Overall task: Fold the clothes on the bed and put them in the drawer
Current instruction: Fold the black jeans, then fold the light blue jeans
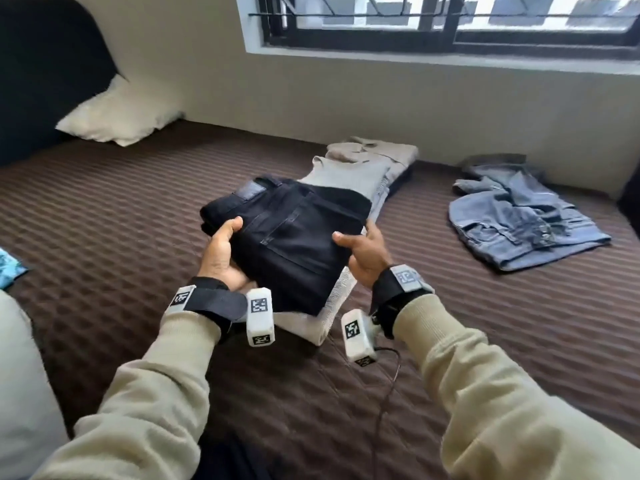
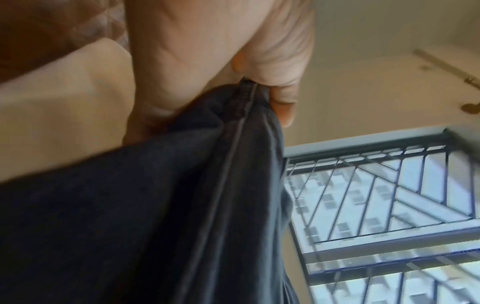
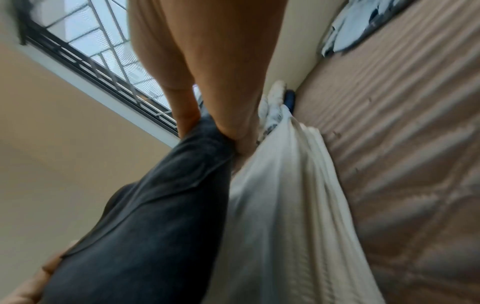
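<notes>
1. Both hands hold a folded pair of black denim jeans by opposite edges: the left hand has its thumb on top and its fingers beneath, so its grip is closed on the fabric.
2. On the other edge the right hand does the same, thumb lying over the top and fingers tucked under.
3. In the left wrist view the thumb pinches a stitched seam of the dark denim.
4. In the right wrist view the fingers run under the jeans, with pale cloth just beside them.
5. Those jeans are over a folded cream ribbed garment, which lies on the brown quilted bed; whether they rest on it or are raised off it cannot be told.
6. Beyond them more folded pale beige clothes sit near the wall.
7. To the right, well apart, crumpled blue denim jeans lie unfolded on the bed.
8. A white pillow leans at the dark headboard, far left.
9. A dark-framed barred window is above the wall.
</notes>
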Demonstrator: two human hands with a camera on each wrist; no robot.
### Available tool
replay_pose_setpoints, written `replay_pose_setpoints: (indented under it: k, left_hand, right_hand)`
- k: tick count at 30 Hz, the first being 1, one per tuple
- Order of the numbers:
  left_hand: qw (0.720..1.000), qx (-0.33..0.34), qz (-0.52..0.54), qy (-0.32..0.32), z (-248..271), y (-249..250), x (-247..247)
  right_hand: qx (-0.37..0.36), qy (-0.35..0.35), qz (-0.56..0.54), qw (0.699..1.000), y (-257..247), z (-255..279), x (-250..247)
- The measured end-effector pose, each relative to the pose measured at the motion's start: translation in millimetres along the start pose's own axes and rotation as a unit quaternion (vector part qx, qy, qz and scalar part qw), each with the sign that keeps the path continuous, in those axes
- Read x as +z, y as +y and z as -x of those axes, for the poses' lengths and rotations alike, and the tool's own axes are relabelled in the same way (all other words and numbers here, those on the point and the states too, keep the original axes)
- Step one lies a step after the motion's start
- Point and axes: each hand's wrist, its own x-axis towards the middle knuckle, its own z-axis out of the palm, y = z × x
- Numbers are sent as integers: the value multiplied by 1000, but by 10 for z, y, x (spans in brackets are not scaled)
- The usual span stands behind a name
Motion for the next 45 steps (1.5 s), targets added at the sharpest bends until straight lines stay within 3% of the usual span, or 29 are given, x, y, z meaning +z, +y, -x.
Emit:
replay_pose_setpoints:
  k: [3, 8, 15, 19, 21, 23, 25, 30, 35, 38, 41, 45]
  left_hand:
    - [996, -55, -53, 41, -297, -232, -317]
    - [991, -51, -86, 84, -762, -435, -705]
    - [976, -8, -141, 167, -379, -422, -290]
    - [963, -29, -200, 177, -360, -575, -208]
    - [919, 15, -315, 237, -21, -665, 101]
    - [846, 74, -464, 252, 382, -792, 455]
    - [816, 100, -537, 190, 593, -970, 771]
    - [777, 106, -617, -73, 711, -1566, 1434]
    - [666, 109, -710, -200, 590, -2125, 1996]
    - [614, 130, -750, -207, 354, -2330, 2215]
    - [588, 126, -776, -190, 81, -2525, 2292]
    - [559, 117, -809, -139, -119, -2758, 2200]
  right_hand:
    - [27, 22, 80, 996, 450, -142, -168]
    - [21, 0, 74, 997, 605, -246, -356]
    - [-11, 29, 155, 988, 563, -131, -335]
    - [-16, 40, 271, 962, 292, 103, -390]
    - [-11, 37, 346, 938, 128, 252, -539]
    - [2, 43, 378, 925, -35, 403, -753]
    - [5, 59, 367, 928, -233, 571, -991]
    - [-37, 137, 387, 911, -718, 926, -1719]
    - [-42, 213, 461, 860, -1051, 1070, -2532]
    - [-36, 228, 513, 827, -1174, 1049, -2892]
    - [-41, 232, 577, 782, -1274, 905, -3043]
    - [-57, 187, 659, 727, -1297, 384, -2991]
